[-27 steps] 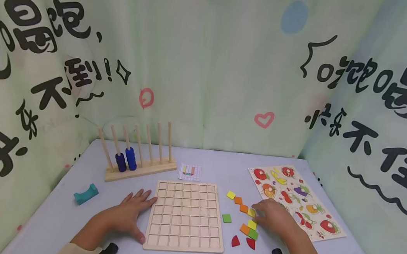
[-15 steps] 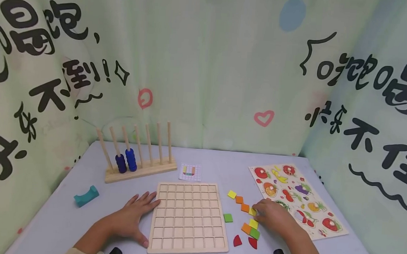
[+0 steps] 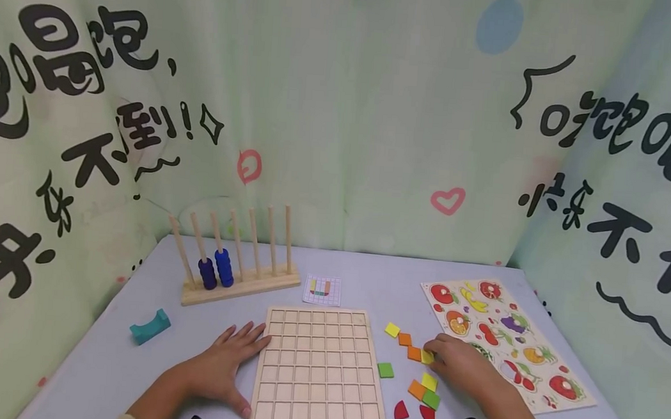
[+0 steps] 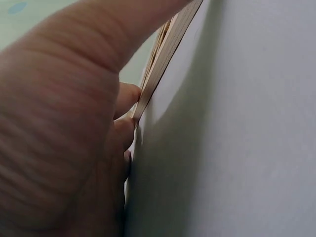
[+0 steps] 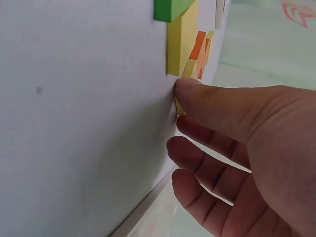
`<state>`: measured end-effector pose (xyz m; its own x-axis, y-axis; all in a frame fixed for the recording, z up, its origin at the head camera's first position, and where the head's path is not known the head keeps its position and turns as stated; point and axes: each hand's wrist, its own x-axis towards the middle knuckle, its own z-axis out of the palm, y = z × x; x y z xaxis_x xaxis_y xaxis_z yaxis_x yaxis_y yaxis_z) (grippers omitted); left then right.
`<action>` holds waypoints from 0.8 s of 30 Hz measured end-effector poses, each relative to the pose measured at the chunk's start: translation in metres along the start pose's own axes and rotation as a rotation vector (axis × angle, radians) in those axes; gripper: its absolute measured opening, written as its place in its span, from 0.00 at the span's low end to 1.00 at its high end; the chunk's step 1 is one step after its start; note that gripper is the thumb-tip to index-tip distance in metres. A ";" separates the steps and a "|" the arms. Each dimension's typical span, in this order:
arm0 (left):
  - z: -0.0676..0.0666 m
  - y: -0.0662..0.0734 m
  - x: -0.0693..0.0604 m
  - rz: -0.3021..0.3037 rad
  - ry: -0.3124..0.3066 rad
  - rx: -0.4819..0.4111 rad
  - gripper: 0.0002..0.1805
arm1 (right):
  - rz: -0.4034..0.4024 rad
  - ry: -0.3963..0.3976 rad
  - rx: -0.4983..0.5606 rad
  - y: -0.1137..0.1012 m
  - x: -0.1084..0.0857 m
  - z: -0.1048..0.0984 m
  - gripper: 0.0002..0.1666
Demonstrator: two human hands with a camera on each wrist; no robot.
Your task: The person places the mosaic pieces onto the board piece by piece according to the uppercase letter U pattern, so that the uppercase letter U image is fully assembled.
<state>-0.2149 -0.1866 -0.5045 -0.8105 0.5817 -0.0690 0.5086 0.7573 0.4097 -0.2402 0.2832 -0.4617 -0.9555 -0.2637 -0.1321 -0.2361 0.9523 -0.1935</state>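
Observation:
My left hand (image 3: 222,369) lies spread on the table, fingertips and thumb touching the left side of a wooden grid board (image 3: 316,375). In the left wrist view, the thumb and fingers meet the edge of the board (image 4: 165,57). At the board's right, my right hand (image 3: 464,366) pinches a yellow square tile (image 3: 427,357) between thumb and forefinger, close to the tabletop. The right wrist view has this yellow tile (image 5: 179,107) partly covered by the thumb. Beside it lie orange tiles (image 3: 414,353), another yellow tile (image 3: 429,382) and a green tile (image 3: 431,398).
A peg rack (image 3: 244,285) with blue beads stands at back left, a teal curved block (image 3: 150,327) before it. Behind the board lies a pattern card (image 3: 323,290). A fruit puzzle board (image 3: 506,338) is at right. Red wedges (image 3: 401,411) lie near the front.
The near end of the grid board has shifted slightly right, with my left hand against it. The head view has moved a little. My right hand stays at the yellow tile.

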 end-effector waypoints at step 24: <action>0.007 -0.001 -0.001 -0.015 -0.006 -0.010 0.74 | -0.139 0.063 -0.065 -0.016 0.001 0.000 0.20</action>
<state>-0.2128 -0.1858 -0.5111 -0.8162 0.5722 -0.0803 0.4938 0.7629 0.4173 -0.2373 0.2676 -0.4591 -0.9217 -0.3851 -0.0470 -0.3754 0.9159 -0.1417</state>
